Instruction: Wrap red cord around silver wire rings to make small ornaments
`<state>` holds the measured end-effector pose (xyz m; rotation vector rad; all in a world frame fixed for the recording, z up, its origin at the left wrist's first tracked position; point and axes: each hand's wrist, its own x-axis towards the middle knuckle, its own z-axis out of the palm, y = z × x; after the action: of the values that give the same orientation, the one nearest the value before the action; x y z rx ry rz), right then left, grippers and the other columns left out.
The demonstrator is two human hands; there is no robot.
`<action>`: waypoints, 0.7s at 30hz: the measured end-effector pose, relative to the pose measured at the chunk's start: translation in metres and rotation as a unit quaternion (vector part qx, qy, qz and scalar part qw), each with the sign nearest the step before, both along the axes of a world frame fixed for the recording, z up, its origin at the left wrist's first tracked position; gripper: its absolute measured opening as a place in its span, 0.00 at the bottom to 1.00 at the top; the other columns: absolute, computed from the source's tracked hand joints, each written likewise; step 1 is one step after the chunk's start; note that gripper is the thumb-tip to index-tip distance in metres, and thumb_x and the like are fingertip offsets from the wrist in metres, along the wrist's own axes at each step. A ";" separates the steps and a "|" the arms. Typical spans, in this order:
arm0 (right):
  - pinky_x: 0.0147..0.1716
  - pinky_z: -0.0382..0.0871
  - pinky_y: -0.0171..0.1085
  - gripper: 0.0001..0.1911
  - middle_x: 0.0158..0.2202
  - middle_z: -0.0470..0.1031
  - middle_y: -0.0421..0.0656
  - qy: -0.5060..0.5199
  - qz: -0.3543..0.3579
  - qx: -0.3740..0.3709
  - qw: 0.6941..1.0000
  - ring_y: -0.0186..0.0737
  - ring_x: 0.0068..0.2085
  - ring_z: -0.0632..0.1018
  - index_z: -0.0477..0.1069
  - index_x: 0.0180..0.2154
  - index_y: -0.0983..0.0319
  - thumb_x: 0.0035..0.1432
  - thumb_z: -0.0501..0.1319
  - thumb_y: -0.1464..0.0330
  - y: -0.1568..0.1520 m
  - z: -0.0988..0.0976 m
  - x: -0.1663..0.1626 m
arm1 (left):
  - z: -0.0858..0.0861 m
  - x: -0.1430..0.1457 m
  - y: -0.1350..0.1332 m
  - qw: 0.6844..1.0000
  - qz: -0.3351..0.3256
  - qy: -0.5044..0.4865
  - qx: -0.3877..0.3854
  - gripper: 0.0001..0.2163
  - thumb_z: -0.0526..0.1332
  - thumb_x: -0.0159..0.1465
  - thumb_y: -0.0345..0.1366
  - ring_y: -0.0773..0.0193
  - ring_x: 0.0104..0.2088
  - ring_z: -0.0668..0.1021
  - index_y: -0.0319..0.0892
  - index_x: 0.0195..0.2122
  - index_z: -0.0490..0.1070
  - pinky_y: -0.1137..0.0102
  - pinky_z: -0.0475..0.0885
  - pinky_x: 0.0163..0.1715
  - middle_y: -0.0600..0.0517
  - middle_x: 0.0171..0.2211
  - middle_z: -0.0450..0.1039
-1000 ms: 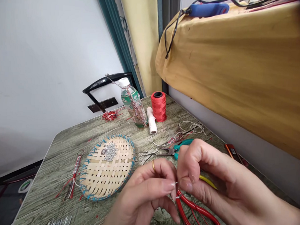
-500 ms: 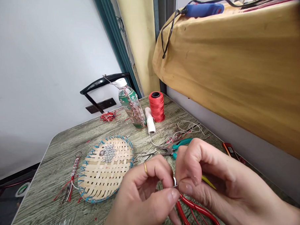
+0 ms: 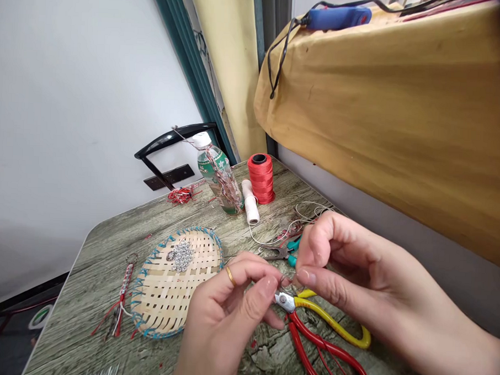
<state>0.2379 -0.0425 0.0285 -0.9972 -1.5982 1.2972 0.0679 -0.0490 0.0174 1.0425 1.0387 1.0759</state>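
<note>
My left hand (image 3: pixel 232 303), with a gold ring on one finger, pinches its thumb and fingers together over the table. My right hand (image 3: pixel 338 263) pinches toward it from the right, fingertips nearly touching. Between them sits something tiny and metallic, too small to name. Just below lie scissors (image 3: pixel 322 334) with red and yellow handles. Teal-handled pliers (image 3: pixel 286 249) lie behind my fingers. A round woven bamboo tray (image 3: pixel 162 300) to the left holds a pile of small silver rings (image 3: pixel 182 254).
At the back of the wooden table (image 3: pixel 107 242) stand a plastic bottle (image 3: pixel 216 172) wrapped in braided cord, a white thread spool (image 3: pixel 250 202) and a red thread spool (image 3: pixel 261 178). A red-white braided cord (image 3: pixel 123 292) lies left of the tray. A yellow-draped ledge (image 3: pixel 394 116) overhangs the right.
Both hands have risen and moved back from the near edge, uncovering the scissors' blades and yellow handle. The small ring seen between the fingertips half a second ago is now hidden.
</note>
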 end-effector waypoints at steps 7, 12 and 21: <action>0.30 0.64 0.26 0.04 0.30 0.65 0.33 -0.020 0.014 0.017 1.000 0.27 0.31 0.68 0.61 0.34 0.56 0.63 0.55 0.70 -0.001 -0.003 -0.005 | -0.002 0.000 -0.001 0.980 0.031 0.125 0.149 0.06 0.62 0.56 0.27 0.68 0.27 0.72 0.44 0.24 0.73 0.77 0.70 0.23 0.55 0.25 0.69; 0.29 0.65 0.28 0.05 0.30 0.66 0.34 -0.061 0.012 0.039 0.997 0.29 0.32 0.69 0.60 0.35 0.56 0.63 0.53 0.71 -0.003 -0.008 -0.008 | -0.010 0.001 -0.006 0.821 0.125 0.361 0.424 0.09 0.62 0.52 0.19 0.69 0.28 0.73 0.41 0.29 0.72 0.74 0.69 0.28 0.55 0.26 0.72; 0.34 0.68 0.31 0.04 0.34 0.70 0.38 -0.048 -0.010 0.056 0.997 0.32 0.35 0.72 0.64 0.39 0.58 0.61 0.57 0.67 0.005 -0.009 -0.010 | -0.004 0.001 0.000 0.961 0.118 0.132 0.210 0.07 0.62 0.56 0.25 0.69 0.27 0.72 0.44 0.26 0.75 0.77 0.68 0.24 0.56 0.26 0.71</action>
<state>0.2277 -0.0373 0.0190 -1.0163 -1.7107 1.1479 0.0686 -0.0488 0.0135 1.4608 1.1994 1.4194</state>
